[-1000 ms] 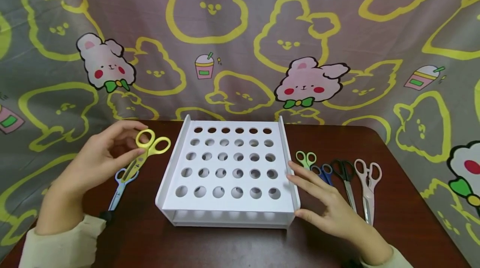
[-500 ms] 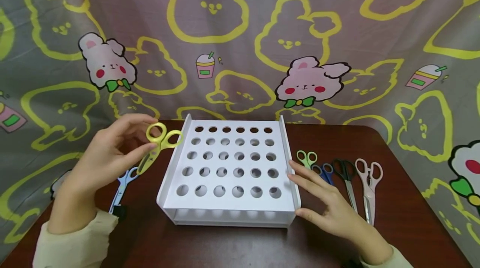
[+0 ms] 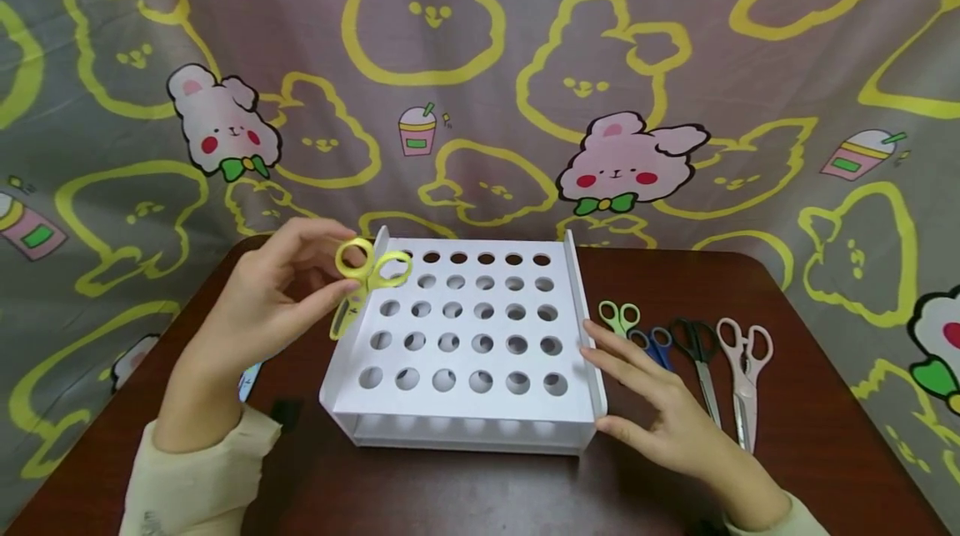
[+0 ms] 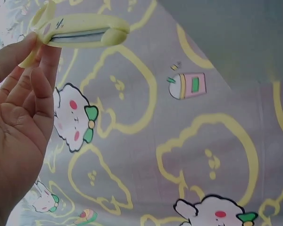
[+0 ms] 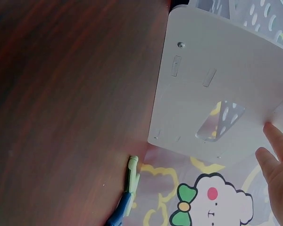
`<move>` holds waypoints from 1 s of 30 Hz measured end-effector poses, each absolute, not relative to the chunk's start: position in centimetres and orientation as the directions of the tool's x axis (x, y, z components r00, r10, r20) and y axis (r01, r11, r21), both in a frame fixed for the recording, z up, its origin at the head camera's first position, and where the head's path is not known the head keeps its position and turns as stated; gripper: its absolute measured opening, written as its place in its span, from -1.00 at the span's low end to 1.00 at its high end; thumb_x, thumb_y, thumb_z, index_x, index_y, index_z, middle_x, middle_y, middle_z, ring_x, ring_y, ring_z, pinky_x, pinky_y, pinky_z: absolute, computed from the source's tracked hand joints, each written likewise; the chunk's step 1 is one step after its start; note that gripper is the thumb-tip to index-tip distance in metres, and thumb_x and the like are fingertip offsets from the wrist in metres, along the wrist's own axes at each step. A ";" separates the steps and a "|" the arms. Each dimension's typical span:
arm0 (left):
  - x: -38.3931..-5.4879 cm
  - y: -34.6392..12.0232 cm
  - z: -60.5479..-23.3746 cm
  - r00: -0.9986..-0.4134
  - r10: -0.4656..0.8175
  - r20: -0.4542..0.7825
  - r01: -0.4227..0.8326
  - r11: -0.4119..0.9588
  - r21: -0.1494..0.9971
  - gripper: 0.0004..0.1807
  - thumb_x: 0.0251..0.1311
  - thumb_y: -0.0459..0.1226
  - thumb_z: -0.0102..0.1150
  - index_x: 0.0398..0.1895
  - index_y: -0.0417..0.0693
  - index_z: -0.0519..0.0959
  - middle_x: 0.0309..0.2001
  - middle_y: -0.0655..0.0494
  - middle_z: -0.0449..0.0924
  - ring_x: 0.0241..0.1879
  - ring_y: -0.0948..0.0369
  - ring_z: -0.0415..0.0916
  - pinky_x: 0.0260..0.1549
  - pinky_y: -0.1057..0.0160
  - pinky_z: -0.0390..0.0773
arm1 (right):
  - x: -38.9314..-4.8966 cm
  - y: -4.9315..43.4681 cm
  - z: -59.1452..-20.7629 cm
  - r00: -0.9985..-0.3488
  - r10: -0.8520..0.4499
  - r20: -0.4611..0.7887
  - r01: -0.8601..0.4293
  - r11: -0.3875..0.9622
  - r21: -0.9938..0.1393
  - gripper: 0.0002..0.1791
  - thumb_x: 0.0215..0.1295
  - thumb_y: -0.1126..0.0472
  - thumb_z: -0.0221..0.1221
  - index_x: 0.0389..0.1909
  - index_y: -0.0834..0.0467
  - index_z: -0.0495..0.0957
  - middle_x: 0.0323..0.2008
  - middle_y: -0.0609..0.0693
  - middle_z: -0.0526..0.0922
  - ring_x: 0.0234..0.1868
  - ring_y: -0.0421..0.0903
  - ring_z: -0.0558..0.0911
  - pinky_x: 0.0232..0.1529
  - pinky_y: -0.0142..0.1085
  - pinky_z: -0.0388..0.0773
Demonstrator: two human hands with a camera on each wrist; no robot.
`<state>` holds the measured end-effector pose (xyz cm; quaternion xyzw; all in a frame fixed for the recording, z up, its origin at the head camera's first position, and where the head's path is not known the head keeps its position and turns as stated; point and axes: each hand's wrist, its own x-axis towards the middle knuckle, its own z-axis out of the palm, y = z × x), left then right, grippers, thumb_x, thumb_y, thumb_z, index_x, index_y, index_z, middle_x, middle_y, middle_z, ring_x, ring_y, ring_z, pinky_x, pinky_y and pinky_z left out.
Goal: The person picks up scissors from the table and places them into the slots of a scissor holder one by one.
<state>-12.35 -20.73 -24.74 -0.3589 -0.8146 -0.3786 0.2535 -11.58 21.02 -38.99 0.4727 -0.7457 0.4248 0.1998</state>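
My left hand (image 3: 273, 298) pinches yellow scissors (image 3: 363, 279) near the handle, thumb in front and fingers behind. The scissors are raised, handle rings up and tip down, overlapping the left edge of a white rack (image 3: 461, 403) with rows of round holes. In the left wrist view, the yellow scissors (image 4: 85, 26) show a closed, rounded plastic-sheathed blade. My right hand (image 3: 667, 411) rests with fairly straight, spread fingers against the rack's right side panel. The right wrist view shows fingertips (image 5: 269, 129) at that side panel (image 5: 188, 94), which has a slot cut in it.
Right of the rack lie green scissors (image 3: 619, 322), blue scissors (image 3: 660, 348), black scissors (image 3: 702, 378) and pink scissors (image 3: 744, 386). Light blue scissors (image 3: 249, 381) lie left, mostly behind my left forearm. A patterned curtain (image 3: 480, 102) hangs behind the brown table (image 3: 450, 503).
My left hand has carried the yellow scissors rightward and slightly up, from over the light blue scissors to the rack's left edge. The right hand has stayed against the rack.
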 end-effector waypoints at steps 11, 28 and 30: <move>-12.2 -18.3 -24.3 -0.637 0.422 0.645 0.758 0.497 0.423 -0.43 -0.09 -0.60 0.43 0.04 -0.25 0.46 -0.28 0.09 0.73 -0.46 0.39 0.52 -0.56 0.49 0.46 | -11.6 21.2 -39.0 -0.482 -0.534 0.694 -0.870 0.198 -0.451 -0.30 0.23 0.04 0.36 0.26 0.40 0.45 0.40 0.35 0.32 0.50 -0.02 0.29 0.43 -0.45 0.19; -10.7 -17.3 -23.9 -0.603 0.435 0.669 0.786 0.465 0.407 -0.43 -0.11 -0.59 0.45 0.01 -0.23 0.46 -0.25 0.10 0.74 -0.46 0.40 0.54 -0.56 0.50 0.45 | -11.4 21.2 -38.9 -0.509 -0.540 0.671 -0.854 0.219 -0.472 -0.30 0.22 0.07 0.36 0.29 0.37 0.43 0.42 0.33 0.30 0.50 -0.03 0.28 0.42 -0.46 0.19; -10.8 -17.0 -24.1 -0.590 0.435 0.680 0.797 0.448 0.405 -0.43 -0.12 -0.60 0.45 0.01 -0.24 0.46 -0.27 0.08 0.75 -0.48 0.40 0.53 -0.53 0.50 0.46 | -11.4 21.2 -38.9 -0.510 -0.539 0.670 -0.853 0.220 -0.473 -0.30 0.22 0.07 0.37 0.29 0.37 0.43 0.42 0.33 0.30 0.50 -0.02 0.28 0.43 -0.45 0.19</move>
